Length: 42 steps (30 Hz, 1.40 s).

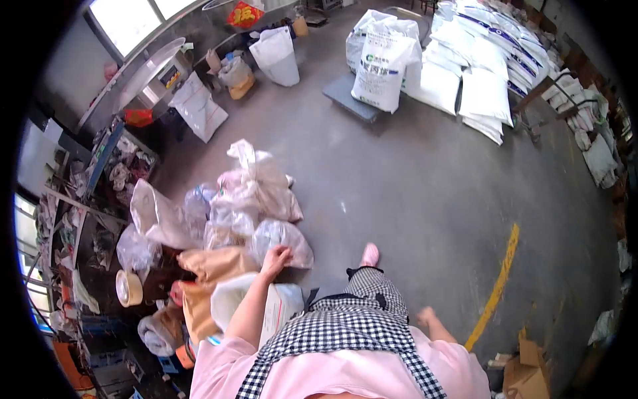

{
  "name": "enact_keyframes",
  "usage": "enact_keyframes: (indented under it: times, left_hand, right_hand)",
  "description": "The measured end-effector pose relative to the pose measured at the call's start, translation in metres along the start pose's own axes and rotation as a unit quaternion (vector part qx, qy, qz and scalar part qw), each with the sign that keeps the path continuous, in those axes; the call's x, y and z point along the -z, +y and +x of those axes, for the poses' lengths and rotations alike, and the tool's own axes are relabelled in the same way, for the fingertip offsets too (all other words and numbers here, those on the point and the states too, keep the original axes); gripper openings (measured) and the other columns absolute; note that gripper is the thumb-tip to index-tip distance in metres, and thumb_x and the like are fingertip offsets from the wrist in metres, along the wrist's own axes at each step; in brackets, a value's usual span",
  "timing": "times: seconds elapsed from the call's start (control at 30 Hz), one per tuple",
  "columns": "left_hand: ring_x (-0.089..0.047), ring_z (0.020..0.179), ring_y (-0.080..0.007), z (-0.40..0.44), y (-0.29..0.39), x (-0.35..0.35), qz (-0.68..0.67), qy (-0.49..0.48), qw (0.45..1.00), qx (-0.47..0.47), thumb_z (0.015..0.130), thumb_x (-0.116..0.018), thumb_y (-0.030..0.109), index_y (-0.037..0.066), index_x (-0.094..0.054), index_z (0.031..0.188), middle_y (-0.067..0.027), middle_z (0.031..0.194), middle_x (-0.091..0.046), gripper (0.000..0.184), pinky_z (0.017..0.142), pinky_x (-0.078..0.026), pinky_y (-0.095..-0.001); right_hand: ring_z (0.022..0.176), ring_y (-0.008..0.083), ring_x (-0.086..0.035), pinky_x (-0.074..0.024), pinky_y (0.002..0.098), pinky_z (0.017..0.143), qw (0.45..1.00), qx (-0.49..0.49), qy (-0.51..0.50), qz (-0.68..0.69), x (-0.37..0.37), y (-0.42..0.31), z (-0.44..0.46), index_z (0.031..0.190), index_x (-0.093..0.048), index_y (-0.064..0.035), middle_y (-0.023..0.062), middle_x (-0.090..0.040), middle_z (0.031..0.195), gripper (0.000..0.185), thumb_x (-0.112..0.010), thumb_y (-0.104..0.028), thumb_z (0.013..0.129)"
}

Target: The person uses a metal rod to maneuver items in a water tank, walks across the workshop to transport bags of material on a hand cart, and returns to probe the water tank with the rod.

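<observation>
My left hand [276, 260] is held out ahead of me on the left, its fingers loosely bent, with nothing visible in it. In the view it overlaps a clear plastic bag [292, 241] on the floor; whether it touches the bag I cannot tell. Nearer to me, below my left forearm, stands an open white sack [284, 308] beside a brown paper sack [199, 299]. My right hand [426, 314] hangs low at my right side, over the grey floor. Only a small part of it shows, and its fingers are not clear.
Filled bags [256, 189] crowd the floor at left, beside a cluttered shelf [100, 219]. Ahead, white printed sacks [382, 70] stand on a low platform [349, 100], near stacked sacks [482, 93]. A yellow line [495, 289] and a cardboard box [526, 372] are at right.
</observation>
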<state>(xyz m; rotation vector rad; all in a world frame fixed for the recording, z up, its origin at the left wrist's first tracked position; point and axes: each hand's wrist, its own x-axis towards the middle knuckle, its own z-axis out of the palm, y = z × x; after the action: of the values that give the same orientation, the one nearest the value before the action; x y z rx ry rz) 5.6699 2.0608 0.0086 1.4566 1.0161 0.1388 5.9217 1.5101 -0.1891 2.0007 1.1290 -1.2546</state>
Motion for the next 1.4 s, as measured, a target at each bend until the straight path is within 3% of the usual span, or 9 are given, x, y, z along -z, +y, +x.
enact_keyframes:
  times: [0.2,0.4,0.67,0.8,0.97,1.07,1.17,1.3,1.4]
  left_hand:
    - [-0.058,0.073,-0.0134,0.182,0.131,0.021,0.074,0.067,0.984,-0.146,0.087,-0.051,0.016,-0.001,-0.058,0.091,-0.0053,0.075,-0.061,0.018,0.067,-0.047,-0.0263]
    - [-0.058,0.063,-0.0172,0.192,-0.035,0.089,0.069,0.027,0.940,0.332,0.077,-0.055,0.022,0.001,-0.058,0.085,-0.0079,0.070,-0.059,0.024,0.059,-0.047,-0.0321]
    - [-0.057,0.064,-0.0184,0.381,0.014,0.202,-0.013,0.079,0.915,0.396,0.080,-0.052,0.018,0.001,-0.056,0.095,-0.0078,0.078,-0.058,0.024,0.058,-0.047,-0.0309]
    - [-0.056,0.065,-0.0190,0.587,0.100,0.291,0.020,0.116,0.971,0.210,0.082,-0.051,0.016,0.001,-0.056,0.100,-0.0077,0.082,-0.057,0.025,0.057,-0.047,-0.0302]
    - [-0.057,0.064,-0.0142,0.832,0.352,0.373,-0.039,0.106,0.993,0.033,0.086,-0.052,0.023,0.000,-0.057,0.095,-0.0079,0.075,-0.061,0.025,0.057,-0.047,-0.0266]
    - [-0.060,0.070,-0.0159,0.950,0.457,0.417,0.047,0.073,0.996,-0.018,0.085,-0.053,0.015,-0.002,-0.056,0.099,-0.0096,0.080,-0.062,0.023,0.063,-0.050,-0.0274]
    - [-0.060,0.066,-0.0147,1.044,0.488,0.449,0.171,0.106,0.975,-0.095,0.083,-0.054,0.014,-0.003,-0.059,0.088,-0.0088,0.071,-0.062,0.019,0.059,-0.049,-0.0258]
    - [-0.060,0.060,-0.0130,1.154,0.498,0.499,0.052,0.058,0.996,0.049,0.081,-0.055,0.009,-0.002,-0.060,0.084,-0.0061,0.071,-0.062,0.013,0.051,-0.047,-0.0254]
    - [-0.061,0.063,-0.0192,1.255,0.505,0.551,0.198,0.113,0.973,0.019,0.078,-0.060,0.017,-0.003,-0.059,0.085,-0.0138,0.072,-0.062,0.022,0.059,-0.049,-0.0308]
  right_hand:
    - [0.093,0.0295,-0.057,-0.0456,0.0396,0.077,0.975,-0.071,-0.017,0.211,0.195,0.037,0.101,0.091,-0.063,-0.0049,0.0153,-0.060,0.099,0.032,-0.053,-0.031,0.077]
    - [0.086,0.0342,-0.057,-0.0460,0.0421,0.074,0.900,0.055,0.342,0.264,0.608,0.007,0.253,0.088,-0.062,-0.0024,0.0174,-0.061,0.093,0.030,-0.051,-0.029,0.077]
    - [0.068,0.0217,-0.062,-0.0473,0.0325,0.061,0.751,0.193,0.502,0.383,1.070,-0.074,0.368,0.090,-0.060,-0.0020,0.0116,-0.062,0.073,0.017,-0.054,-0.015,0.080]
    - [0.076,0.0269,-0.062,-0.0487,0.0339,0.065,0.796,0.102,0.366,0.471,1.100,-0.095,0.441,0.090,-0.060,-0.0009,0.0140,-0.063,0.079,0.021,-0.055,-0.019,0.081]
    - [0.090,0.0327,-0.057,-0.0459,0.0404,0.077,0.984,0.035,0.125,0.120,1.082,-0.087,0.492,0.092,-0.065,-0.0080,0.0154,-0.061,0.096,0.026,-0.051,-0.026,0.079]
    - [0.093,0.0272,-0.059,-0.0461,0.0389,0.080,0.989,-0.015,0.002,0.144,1.059,-0.051,0.562,0.088,-0.064,-0.0018,0.0174,-0.061,0.097,0.036,-0.058,-0.035,0.075]
    - [0.091,0.0256,-0.060,-0.0470,0.0376,0.078,0.841,-0.267,-0.061,0.466,1.091,-0.050,0.590,0.085,-0.064,0.0001,0.0165,-0.062,0.094,0.040,-0.062,-0.038,0.073]
    - [0.068,0.0282,-0.062,-0.0500,0.0394,0.065,0.964,-0.039,0.153,0.213,1.252,-0.063,0.711,0.088,-0.062,-0.0002,0.0214,-0.062,0.083,0.041,-0.053,-0.039,0.080]
    - [0.072,0.0314,-0.062,-0.0485,0.0406,0.064,0.910,-0.022,0.274,0.310,1.462,-0.124,0.729,0.079,-0.062,0.0042,0.0222,-0.062,0.080,0.050,-0.054,-0.045,0.078]
